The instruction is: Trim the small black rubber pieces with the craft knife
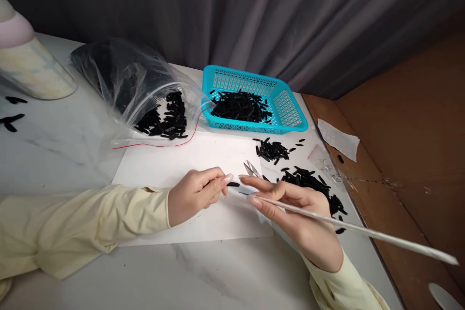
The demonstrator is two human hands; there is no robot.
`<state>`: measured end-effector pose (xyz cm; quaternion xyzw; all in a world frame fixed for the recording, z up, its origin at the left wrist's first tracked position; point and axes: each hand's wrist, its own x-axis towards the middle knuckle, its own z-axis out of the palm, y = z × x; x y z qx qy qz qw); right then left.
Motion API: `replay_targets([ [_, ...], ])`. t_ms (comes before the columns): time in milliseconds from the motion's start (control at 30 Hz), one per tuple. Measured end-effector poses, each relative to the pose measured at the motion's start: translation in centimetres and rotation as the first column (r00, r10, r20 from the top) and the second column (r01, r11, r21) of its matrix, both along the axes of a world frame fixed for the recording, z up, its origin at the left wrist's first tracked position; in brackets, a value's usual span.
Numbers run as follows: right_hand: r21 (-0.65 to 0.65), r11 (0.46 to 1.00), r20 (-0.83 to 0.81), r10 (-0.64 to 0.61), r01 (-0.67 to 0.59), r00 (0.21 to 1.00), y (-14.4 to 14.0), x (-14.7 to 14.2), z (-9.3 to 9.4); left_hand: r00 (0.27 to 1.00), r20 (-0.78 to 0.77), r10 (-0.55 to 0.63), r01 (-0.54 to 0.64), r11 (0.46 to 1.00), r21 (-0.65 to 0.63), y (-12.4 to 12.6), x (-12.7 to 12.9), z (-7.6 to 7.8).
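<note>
Centre of frame, over the white paper (203, 155) on the bench (72, 150): left hand (194, 193) was pinched on one small black piece (233, 184). Right hand (290, 203) was clamped on a long thin white rod (363, 230), tip just beside the piece. Piece judged light, stiff, easily dropped; best held at its end. Rod judged light and whippy; grip near the tip.

Turquoise basket (290, 106) is filled with black pieces (240, 106); white stick (345, 225), pale-yellow sleeves (83, 223), white marbled table (54, 145), grey curtain (254, 14) are seen
</note>
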<state>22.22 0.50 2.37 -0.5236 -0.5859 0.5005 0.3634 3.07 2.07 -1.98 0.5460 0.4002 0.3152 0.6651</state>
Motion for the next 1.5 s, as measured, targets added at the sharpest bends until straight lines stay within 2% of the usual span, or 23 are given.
replay_targets([
  [100,-0.114,0.993,-0.033,-0.016,0.012,0.999,0.2,-0.2,0.3,0.999,-0.017,-0.028,0.028,0.999,0.016,0.0,-0.1,-0.1],
  [300,-0.092,0.992,0.037,-0.084,0.087,0.996,0.9,0.0,0.5,0.999,-0.042,0.034,-0.032,0.998,0.054,-0.2,0.1,0.2],
  [433,-0.156,0.985,-0.075,-0.092,0.080,0.993,1.0,0.0,0.1,0.997,-0.067,0.040,-0.038,0.999,0.036,-0.3,0.2,0.5],
  [500,-0.196,0.981,-0.105,-0.038,0.017,0.994,0.8,-0.2,-0.1,0.997,-0.075,0.027,-0.024,0.999,0.046,-0.4,0.2,0.5],
  [567,-0.217,0.974,-0.061,0.049,-0.061,0.997,0.6,-0.5,-0.3,0.996,-0.088,0.010,-0.005,0.998,0.061,-0.4,0.2,0.5],
  [700,-0.156,0.964,0.099,0.230,-0.213,0.968,0.1,-0.9,-0.7,0.993,-0.111,-0.041,0.053,0.992,0.113,-0.4,0.1,0.6],
  [800,-0.119,0.949,0.136,0.308,-0.294,0.942,0.0,-1.2,-0.8,0.991,-0.111,-0.080,0.097,0.982,0.162,-0.5,0.0,0.8],
  [1000,-0.122,0.967,0.063,0.233,-0.224,0.970,-0.3,-1.5,-0.8,0.992,0.040,-0.117,0.115,0.992,0.058,-0.7,-0.2,0.9],
  [1233,-0.125,0.979,0.057,0.167,-0.159,0.984,-0.6,-1.8,-1.1,0.994,0.049,-0.101,0.101,0.995,0.012,-0.6,-0.1,1.0],
  [1400,-0.160,0.983,0.052,0.103,-0.093,0.993,-1.0,-2.1,-1.0,0.994,0.053,-0.098,0.097,0.995,0.028,-0.7,0.0,0.8],
  [1500,-0.196,0.975,0.004,0.110,-0.107,0.994,-1.1,-2.1,-0.9,0.992,0.083,-0.093,0.093,0.996,0.009,-0.7,0.0,0.8],
])
